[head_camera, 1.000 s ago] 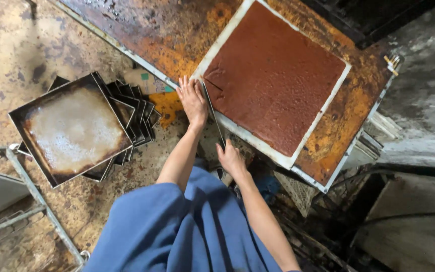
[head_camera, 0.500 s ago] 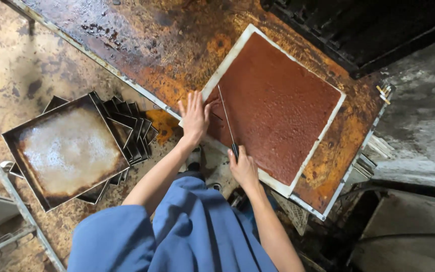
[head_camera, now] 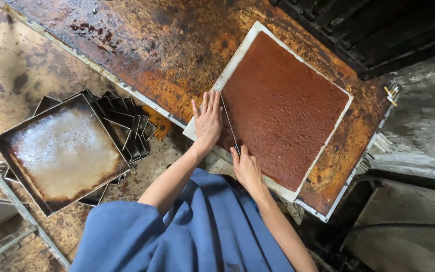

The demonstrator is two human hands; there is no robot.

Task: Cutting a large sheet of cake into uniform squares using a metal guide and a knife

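A large square slab of red-brown cake (head_camera: 285,108) lies on a white board (head_camera: 237,53) on a rusty metal table (head_camera: 142,45). My left hand (head_camera: 207,121) lies flat, fingers apart, on the slab's near left edge. My right hand (head_camera: 245,166) grips the dark handle of a long thin knife (head_camera: 227,121). The blade lies along the slab's left edge, right beside my left hand's fingers.
A stack of several empty square baking tins (head_camera: 64,151) stands on the floor at the left. A metal frame (head_camera: 6,201) is at the bottom left. A dark rack (head_camera: 378,25) sits beyond the table at the top right. My blue sleeves fill the bottom.
The view has shifted slightly. My left hand has slid onto the slab's edge and the knife blade now lies further along that edge, beside my fingers.
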